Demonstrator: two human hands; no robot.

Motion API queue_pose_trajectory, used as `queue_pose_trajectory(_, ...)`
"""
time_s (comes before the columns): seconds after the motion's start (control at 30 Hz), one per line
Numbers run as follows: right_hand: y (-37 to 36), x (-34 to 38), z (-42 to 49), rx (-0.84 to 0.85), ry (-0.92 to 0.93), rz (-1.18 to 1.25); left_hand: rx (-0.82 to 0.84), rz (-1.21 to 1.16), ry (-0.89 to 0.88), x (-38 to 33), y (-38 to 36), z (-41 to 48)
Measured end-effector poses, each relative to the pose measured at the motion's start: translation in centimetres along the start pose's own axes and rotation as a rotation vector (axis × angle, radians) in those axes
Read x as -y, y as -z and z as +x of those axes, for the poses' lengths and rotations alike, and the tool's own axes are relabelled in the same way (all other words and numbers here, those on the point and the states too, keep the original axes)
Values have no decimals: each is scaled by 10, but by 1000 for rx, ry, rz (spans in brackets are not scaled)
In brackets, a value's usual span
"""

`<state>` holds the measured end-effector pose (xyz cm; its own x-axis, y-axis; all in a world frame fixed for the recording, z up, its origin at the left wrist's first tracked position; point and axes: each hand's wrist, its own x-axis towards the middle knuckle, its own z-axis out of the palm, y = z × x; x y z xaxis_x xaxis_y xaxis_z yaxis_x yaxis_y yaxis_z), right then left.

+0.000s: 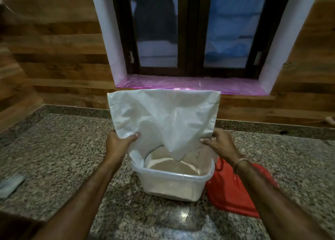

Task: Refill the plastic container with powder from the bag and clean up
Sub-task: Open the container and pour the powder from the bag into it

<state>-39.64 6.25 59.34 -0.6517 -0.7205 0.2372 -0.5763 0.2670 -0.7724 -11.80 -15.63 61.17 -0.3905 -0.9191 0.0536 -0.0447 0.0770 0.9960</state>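
A white woven bag hangs upside down over a clear plastic container on the granite counter. My left hand grips the bag's lower left edge, thumb on its front. My right hand pinches the lower right edge. The bag's mouth dips into the container, where pale powder lies heaped. A red lid lies flat on the counter, right of the container and partly under my right forearm.
A grey-blue cloth lies at the counter's left edge. The granite counter meets a wood-panelled wall. Behind the bag is a window with a pink-lined sill.
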Motion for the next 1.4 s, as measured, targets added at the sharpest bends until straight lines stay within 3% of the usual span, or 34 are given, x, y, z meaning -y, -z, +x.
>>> queue_pose_trajectory(0.13, -2, -1, 4, -42, -38, 139, -65, -103, -6, -11, 4, 5)
queue_pose_trajectory(0.27, 9, 4, 7, 0, -28, 460, 59, -182, 52, -3, 6, 4)
queue_pose_trajectory(0.4, 13, 5, 11, -29, -31, 495, 4, -226, 37, 3, 11, 9)
queue_pose_trajectory(0.53, 9, 16, 13, 52, -26, 523, -30, -363, 80, -5, 0, 9)
queue_pose_trajectory(0.6, 5, 19, 15, 1, -31, 532, -37, -407, 86, -18, -9, 10)
queue_pose_trajectory(0.67, 6, 22, 16, -71, -42, 601, 23, -346, 45, -26, -14, 9)
queue_pose_trajectory(0.73, 9, 21, 16, -98, -62, 654, 135, -141, -7, -26, -11, 5)
queue_pose_trajectory(0.8, 8, 20, 12, -4, -90, 615, 221, 17, -33, -17, -5, 0)
queue_pose_trajectory(0.9, 2, 19, 7, 133, -65, 426, 210, 67, -17, -9, 1, -4)
queue_pose_trajectory(1.03, 5, 24, 12, 58, -51, 466, 156, 13, -1, -12, 1, -1)
queue_pose_trajectory(1.2, 6, 27, 16, 161, -84, 381, 185, 11, 51, -17, 3, 7)
queue_pose_trajectory(1.4, 14, 54, 32, 53, -117, 492, 110, -154, 191, -32, 18, 28)
